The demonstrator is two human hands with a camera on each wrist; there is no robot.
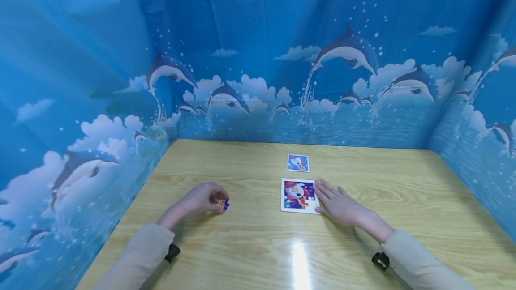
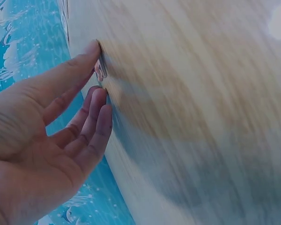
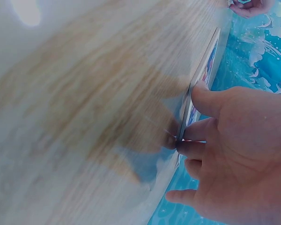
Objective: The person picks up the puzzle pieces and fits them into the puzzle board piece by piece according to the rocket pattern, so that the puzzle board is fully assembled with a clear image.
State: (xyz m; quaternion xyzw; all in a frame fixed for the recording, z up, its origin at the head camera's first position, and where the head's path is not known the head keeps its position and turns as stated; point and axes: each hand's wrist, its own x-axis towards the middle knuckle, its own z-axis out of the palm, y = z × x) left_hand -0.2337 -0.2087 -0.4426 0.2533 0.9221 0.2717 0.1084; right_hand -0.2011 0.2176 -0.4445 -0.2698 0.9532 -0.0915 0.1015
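Low over the left part of the table, my left hand (image 1: 206,198) pinches a small jigsaw piece (image 1: 224,204), purple and yellow, between thumb and fingers. In the left wrist view the piece (image 2: 101,69) shows only as a thin edge by the fingertips. A white-framed jigsaw puzzle (image 1: 296,195) lies flat in front, with a pale bare patch at its lower right. My right hand (image 1: 337,202) rests along the puzzle's right edge, fingers extended. In the right wrist view its thumb and fingers touch the frame (image 3: 183,110).
Behind the puzzle lies a small square picture card (image 1: 298,163) with a similar design. The wooden table (image 1: 242,245) meets a blue dolphin-print curtain (image 1: 258,57) at the back and sides. Dark wrist devices (image 1: 172,253) sit at both sleeves.
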